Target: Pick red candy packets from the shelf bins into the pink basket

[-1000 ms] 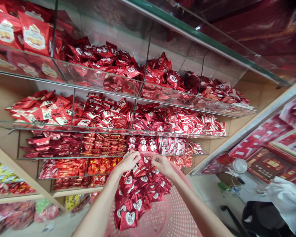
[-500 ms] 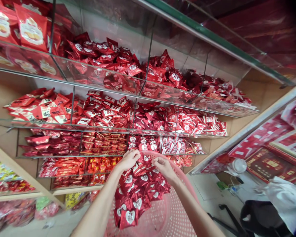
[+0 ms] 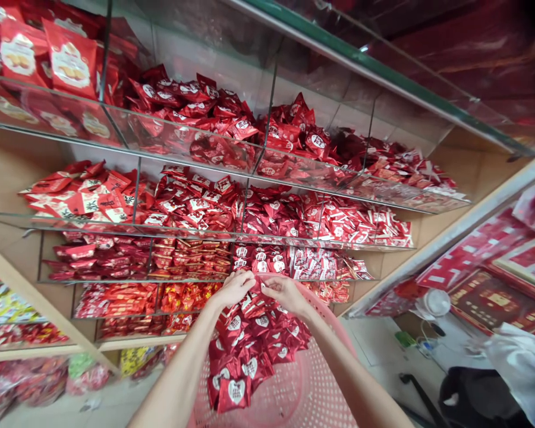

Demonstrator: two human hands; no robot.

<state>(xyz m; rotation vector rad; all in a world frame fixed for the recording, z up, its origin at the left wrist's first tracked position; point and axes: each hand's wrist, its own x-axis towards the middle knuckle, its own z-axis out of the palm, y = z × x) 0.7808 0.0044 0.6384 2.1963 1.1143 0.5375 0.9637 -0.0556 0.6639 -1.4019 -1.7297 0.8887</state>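
A pink perforated plastic basket [image 3: 321,386] sits below my arms, with a heap of small dark-red candy packets [image 3: 249,368] on its left and far side. Many packets carry a white heart-shaped label. At the basket's far rim, my left hand [image 3: 238,289] and my right hand [image 3: 286,295] are close together, fingers curled in. Both pinch a small red packet [image 3: 259,285] between them, its outline partly covered by my fingers. The front shelf compartment of heart-labelled packets [image 3: 267,260] lies just beyond my fingertips.
Tiered shelves with glass dividers hold heaps of red packets [image 3: 196,202]; larger red bags [image 3: 71,59] stand upper left. A glass shelf edge [image 3: 383,65] juts out overhead. At right are a white cup [image 3: 436,303], a black chair [image 3: 468,392] and red boxes [image 3: 485,297].
My right hand has moved left, closer to my left hand, over the small packet. The view has shifted slightly; the heap in the basket looks the same.
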